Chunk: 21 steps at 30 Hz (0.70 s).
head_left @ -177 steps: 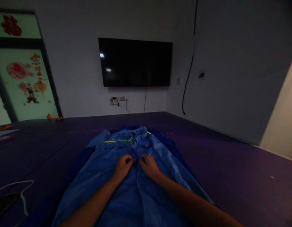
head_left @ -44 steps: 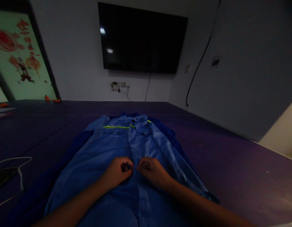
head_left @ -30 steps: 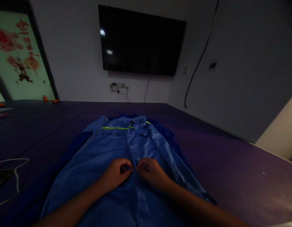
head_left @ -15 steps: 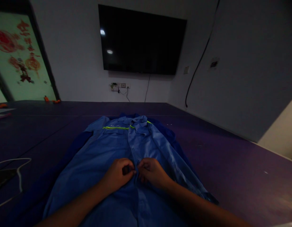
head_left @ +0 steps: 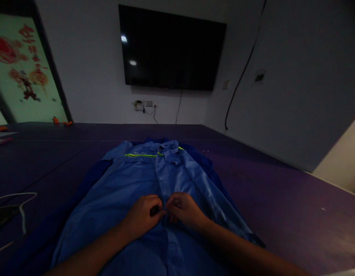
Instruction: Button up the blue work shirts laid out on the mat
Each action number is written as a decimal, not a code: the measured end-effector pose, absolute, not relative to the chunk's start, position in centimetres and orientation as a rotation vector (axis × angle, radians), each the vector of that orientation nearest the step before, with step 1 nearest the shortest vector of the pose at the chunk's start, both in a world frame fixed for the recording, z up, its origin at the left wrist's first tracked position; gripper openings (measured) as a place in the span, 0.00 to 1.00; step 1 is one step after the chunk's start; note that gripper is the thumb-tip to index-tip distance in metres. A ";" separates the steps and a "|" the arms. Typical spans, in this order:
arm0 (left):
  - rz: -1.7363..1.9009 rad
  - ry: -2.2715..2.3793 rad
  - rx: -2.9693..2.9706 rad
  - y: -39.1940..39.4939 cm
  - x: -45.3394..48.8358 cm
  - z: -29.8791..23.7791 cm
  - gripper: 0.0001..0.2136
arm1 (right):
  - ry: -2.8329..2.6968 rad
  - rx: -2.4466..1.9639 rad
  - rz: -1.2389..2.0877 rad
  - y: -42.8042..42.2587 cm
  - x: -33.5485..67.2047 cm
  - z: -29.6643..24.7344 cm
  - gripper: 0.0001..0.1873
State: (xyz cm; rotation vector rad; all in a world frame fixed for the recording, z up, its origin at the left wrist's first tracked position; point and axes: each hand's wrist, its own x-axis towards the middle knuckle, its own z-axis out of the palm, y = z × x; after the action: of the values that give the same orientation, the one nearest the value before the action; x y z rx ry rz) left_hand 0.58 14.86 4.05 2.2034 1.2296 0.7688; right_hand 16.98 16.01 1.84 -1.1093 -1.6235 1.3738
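Note:
A light blue work shirt (head_left: 120,191) with a yellow-green stripe across its chest lies spread out, its collar at the far end. Darker blue cloth (head_left: 91,178) shows beneath and beside it. At the middle of the shirt's front, my left hand (head_left: 147,214) pinches the front edge between thumb and fingers. My right hand (head_left: 181,209) is closed on the same front strip, its fingertips almost meeting those of the left. Whatever small part of the placket sits between the fingertips is hidden.
The shirt lies on a wide purple surface (head_left: 252,184). To the left are a white cable (head_left: 23,218) and a dark flat object (head_left: 5,216). Small orange items (head_left: 68,123) sit at the far left edge. A television (head_left: 171,50) hangs on the wall, and a black cable (head_left: 240,80) dangles at right.
My fingertips have drawn slightly closer together at the shirt's front, the right hand shifting a little to the left. The shirt lies as before.

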 end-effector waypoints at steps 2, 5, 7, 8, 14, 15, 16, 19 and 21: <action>0.765 1.234 2.219 14.8 0.6 4.1 0.07 | -1.624 -1.110 1.376 16.0 17.0 1.8 0.12; 0.772 1.229 2.231 14.7 0.6 4.2 0.06 | -1.612 -1.104 1.375 16.0 17.0 1.8 0.08; 0.762 1.215 2.239 14.6 0.6 4.3 0.02 | -1.604 -1.093 1.376 16.1 17.1 1.8 0.07; 0.756 1.209 2.247 14.6 0.5 4.2 0.02 | -1.600 -1.090 1.377 16.1 17.1 1.8 0.07; 0.761 1.192 2.285 14.8 0.3 4.0 0.07 | -1.575 -1.083 1.412 16.3 17.1 1.8 0.10; 0.765 1.196 2.287 14.8 0.3 4.0 0.07 | -1.572 -1.078 1.424 16.4 17.1 1.8 0.10; 0.769 1.203 2.290 14.9 0.4 4.0 0.06 | -1.571 -1.073 1.439 16.4 17.1 1.8 0.11; 0.779 1.223 2.304 14.8 0.5 4.1 0.05 | -1.571 -1.062 1.479 16.4 17.2 1.9 0.13; 0.783 1.217 2.315 14.8 0.5 4.1 0.05 | -1.577 -1.064 1.492 16.4 17.3 1.9 0.15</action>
State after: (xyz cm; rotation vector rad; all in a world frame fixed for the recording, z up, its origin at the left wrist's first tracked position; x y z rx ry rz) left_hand 0.50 14.78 4.12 2.3150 1.2169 0.7830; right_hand 17.29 16.36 1.89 -1.0643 -1.5765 1.4919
